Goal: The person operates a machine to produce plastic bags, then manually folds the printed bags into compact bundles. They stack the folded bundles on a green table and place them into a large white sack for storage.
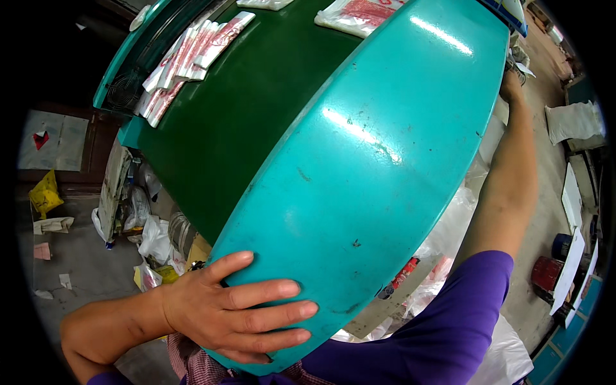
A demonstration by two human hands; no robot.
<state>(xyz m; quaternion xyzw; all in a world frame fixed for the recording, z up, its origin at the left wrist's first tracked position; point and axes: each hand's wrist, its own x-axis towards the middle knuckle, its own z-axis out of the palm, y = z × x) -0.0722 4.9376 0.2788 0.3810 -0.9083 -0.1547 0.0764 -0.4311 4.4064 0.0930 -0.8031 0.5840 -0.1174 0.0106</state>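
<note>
A long, glossy teal metal panel (378, 173) of a machine runs slantwise across the view in front of me. My left hand (237, 311) lies on its near end, palm down with fingers spread and nothing in them. My right arm reaches along the panel's right side to the far end. There my right hand (511, 88) is partly behind the panel's edge, close to some coiled wire (518, 72). Its fingers are hidden, so whether it holds anything does not show. Left of the panel is a flat green surface (256, 102) with folded red-and-white plastic bags (196, 54).
Another flat bag stack (359, 14) lies at the far end of the green surface. Loose plastic bags (155, 237) and scraps litter the floor at left. Clear plastic film (449, 221) bunches under the panel's right side. A white sack (574, 122) and a red container (547, 274) stand at right.
</note>
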